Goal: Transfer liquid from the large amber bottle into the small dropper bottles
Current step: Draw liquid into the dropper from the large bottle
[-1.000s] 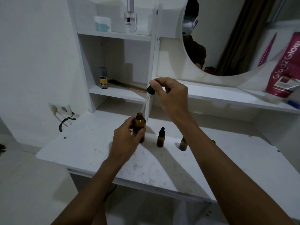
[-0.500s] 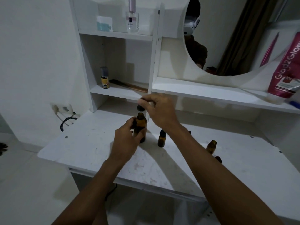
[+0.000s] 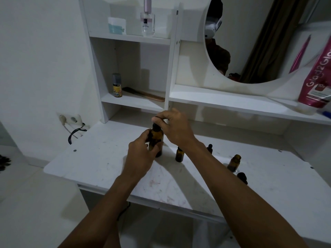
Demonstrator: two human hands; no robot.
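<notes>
**Head view.** At centre-left I see the left hand [image 3: 141,156], its grip curled round the lower body of the large amber bottle [image 3: 157,138]. The bottle stands upright on the white tabletop [image 3: 100,158]. It sits inside the left grip, with its shoulder and neck rising clear above the fingers.

On the neck sits the black dropper cap [image 3: 155,126]. The right hand [image 3: 176,129] reaches in from the right and above, its grip pinching that cap between thumb and fingertips.

To the right of the large bottle, and apart from it, stand the small bottles:
- A capped small dropper bottle [image 3: 179,154] stands just beside the right wrist.
- A second capped bottle [image 3: 209,148] shows behind the forearm.
- Farther right stands an open small bottle [image 3: 233,162].
- A loose black cap [image 3: 242,177] lies just in front of the open bottle, partly hidden by the forearm.

**Change.** One second ago the dropper was raised high, with only its glass tip at the neck. It has since come down, and the cap now meets the neck. The left grip on the bottle is unchanged.
</notes>
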